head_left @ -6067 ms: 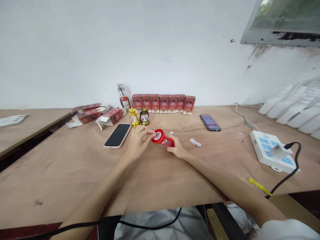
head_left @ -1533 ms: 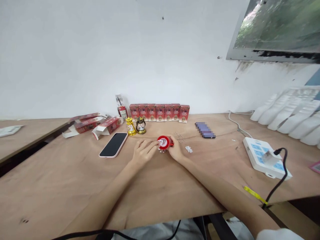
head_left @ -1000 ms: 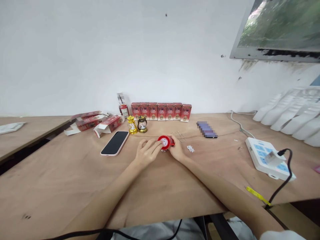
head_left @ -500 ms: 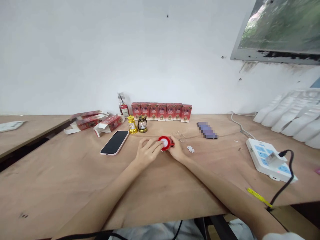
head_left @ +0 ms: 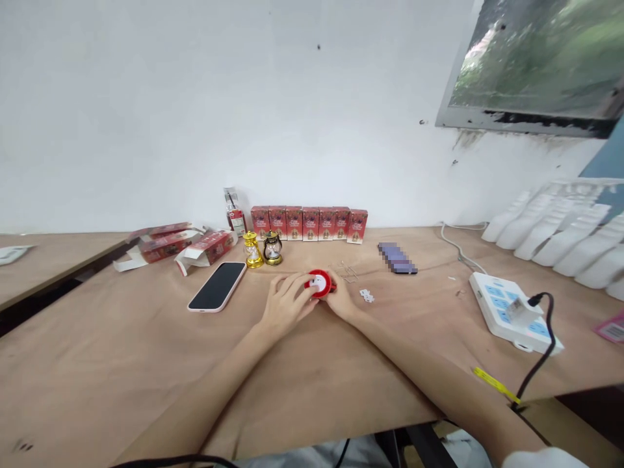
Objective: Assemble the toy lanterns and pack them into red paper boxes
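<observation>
A small red toy lantern (head_left: pixel 320 283) lies on its side on the wooden table (head_left: pixel 146 364), its round base facing me. My right hand (head_left: pixel 341 300) grips its body from the right. The fingers of my left hand (head_left: pixel 285 304) curl against the base from the left. A gold lantern (head_left: pixel 252 251) and a black lantern (head_left: pixel 272 249) stand upright just behind. A black phone in a pink case (head_left: pixel 217 286) lies to the left.
A row of several red boxes (head_left: pixel 309 223) stands at the wall, with opened boxes (head_left: pixel 185 244) lying to the left. Small white parts (head_left: pixel 366 296) and wire bits (head_left: pixel 347 272) lie near my right hand. A white power strip (head_left: pixel 514 312) with a black cable sits right.
Six seconds ago the red lantern was held tilted above the table; now it rests low on the table with its base turned towards me. My head has shifted slightly.
</observation>
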Demonstrator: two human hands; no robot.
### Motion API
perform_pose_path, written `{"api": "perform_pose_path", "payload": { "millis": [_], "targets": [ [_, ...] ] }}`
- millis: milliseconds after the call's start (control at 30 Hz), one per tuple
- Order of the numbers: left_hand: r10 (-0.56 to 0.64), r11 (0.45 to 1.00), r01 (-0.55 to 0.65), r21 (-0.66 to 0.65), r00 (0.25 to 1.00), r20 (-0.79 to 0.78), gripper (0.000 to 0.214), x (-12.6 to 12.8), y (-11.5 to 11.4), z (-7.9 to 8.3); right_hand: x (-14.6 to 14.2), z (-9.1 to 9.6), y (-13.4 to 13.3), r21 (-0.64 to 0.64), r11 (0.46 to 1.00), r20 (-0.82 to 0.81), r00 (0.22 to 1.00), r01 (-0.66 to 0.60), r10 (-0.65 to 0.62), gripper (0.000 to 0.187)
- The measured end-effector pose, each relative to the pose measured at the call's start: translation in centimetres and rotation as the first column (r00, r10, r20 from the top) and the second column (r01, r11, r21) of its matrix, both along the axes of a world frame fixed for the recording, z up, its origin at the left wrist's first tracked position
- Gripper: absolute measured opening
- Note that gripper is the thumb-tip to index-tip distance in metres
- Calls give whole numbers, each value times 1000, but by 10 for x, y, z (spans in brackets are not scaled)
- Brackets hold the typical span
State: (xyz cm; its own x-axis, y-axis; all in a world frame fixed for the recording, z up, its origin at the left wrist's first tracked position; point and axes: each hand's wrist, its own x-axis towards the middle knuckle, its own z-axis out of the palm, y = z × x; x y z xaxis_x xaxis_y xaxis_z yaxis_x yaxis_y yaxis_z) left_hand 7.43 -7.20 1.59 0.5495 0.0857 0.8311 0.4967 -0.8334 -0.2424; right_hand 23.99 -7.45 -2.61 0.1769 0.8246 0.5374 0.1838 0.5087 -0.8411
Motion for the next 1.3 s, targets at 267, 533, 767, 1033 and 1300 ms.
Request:
{"api": "perform_pose_path", "payload": {
  "millis": [267,533,767,1033,1300],
  "targets": [
    [89,844,-117,-523,993,-77,34,0,11,-17,24,2,9,-51,939,-93,935,339,-343,44],
    [-72,585,305,-752,943,326,71,6,7,-26,4,11,-18,67,997,415,907,45,-69,42],
    [-105,619,415,-667,885,453,71,8,-1,-23,-5,15,-25,150,989,508,858,-3,-74,49],
    [-41,806,272,-526,912,408,43,8,-4,-24,-6,20,-25,49,984,491,854,173,-174,58],
    [-18,910,157,-383,939,342,33,-7,13,-6,1,0,-12,9,966,395,886,260,-242,60]
  ]
}}
